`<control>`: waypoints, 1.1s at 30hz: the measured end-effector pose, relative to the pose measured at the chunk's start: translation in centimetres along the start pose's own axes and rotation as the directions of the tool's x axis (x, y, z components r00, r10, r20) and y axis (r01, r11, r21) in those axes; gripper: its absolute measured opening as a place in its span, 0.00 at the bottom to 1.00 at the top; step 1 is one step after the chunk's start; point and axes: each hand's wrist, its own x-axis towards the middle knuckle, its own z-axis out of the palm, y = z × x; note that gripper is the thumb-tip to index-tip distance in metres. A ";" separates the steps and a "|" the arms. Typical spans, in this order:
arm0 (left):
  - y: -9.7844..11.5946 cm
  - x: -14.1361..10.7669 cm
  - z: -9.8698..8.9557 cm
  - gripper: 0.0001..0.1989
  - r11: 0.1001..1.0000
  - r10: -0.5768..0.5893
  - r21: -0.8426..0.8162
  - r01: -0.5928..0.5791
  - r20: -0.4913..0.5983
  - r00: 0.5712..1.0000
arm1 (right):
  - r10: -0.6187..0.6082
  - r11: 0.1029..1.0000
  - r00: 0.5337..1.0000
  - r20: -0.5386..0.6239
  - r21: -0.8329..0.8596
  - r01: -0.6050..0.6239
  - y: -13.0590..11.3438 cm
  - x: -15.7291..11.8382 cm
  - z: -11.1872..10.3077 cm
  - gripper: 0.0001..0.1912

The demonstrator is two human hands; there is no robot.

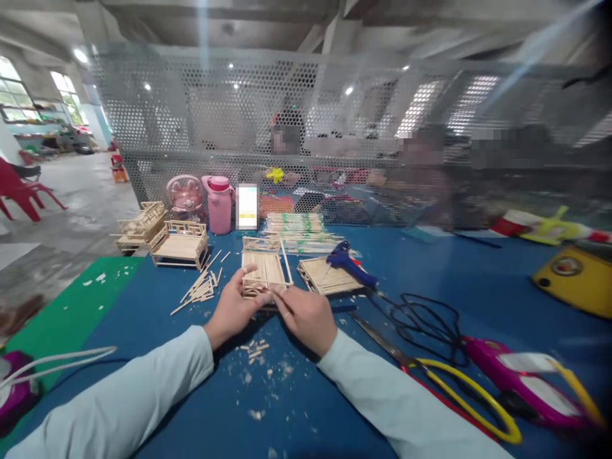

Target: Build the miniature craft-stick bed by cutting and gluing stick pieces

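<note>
In the middle of the head view is a miniature bench [262, 264] built of thin wooden sticks, with a slatted seat and upright frame pieces. My left hand [233, 307] is closed around its left and near side, thumb along the front edge. At the near right corner, the fingers of my right hand [310, 315] are pinched together against the frame; whatever lies between them is hidden. A blue glue gun [356, 271] rests on a slatted stick panel [318, 280] to the right. Loose short sticks [201, 288] are piled left of the bench.
More stick benches [179, 247] stand at the back left. Behind are a pink bottle [220, 210], a lit phone [247, 207] and bagged sticks [296, 224]. Yellow-handled scissors [471, 389], a black cable [425, 315] and a magenta device [526, 382] lie right. Metal mesh borders the table.
</note>
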 end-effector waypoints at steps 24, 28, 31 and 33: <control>0.6 0.6 -0.4 0.29 0.992 0.085 0.095 -0.084 -0.005 0.996 | 0.516 0.830 0.847 0.125 0.169 -0.531 3.5 0.5 -1.0 0.24; 1.0 0.1 -0.2 0.29 0.994 0.075 0.085 -0.074 -0.010 0.997 | 0.532 0.797 0.844 0.070 0.294 -0.527 3.8 0.4 -0.8 0.13; 1.1 -0.2 -0.1 0.27 0.992 0.077 0.100 -0.075 -0.014 0.997 | 0.483 0.788 0.872 0.075 0.397 -0.471 3.8 0.0 -1.1 0.06; 1.0 -0.2 -0.1 0.27 0.991 0.078 0.111 -0.076 -0.008 0.997 | 0.460 0.793 0.887 0.045 0.429 -0.433 3.6 -0.2 -1.4 0.12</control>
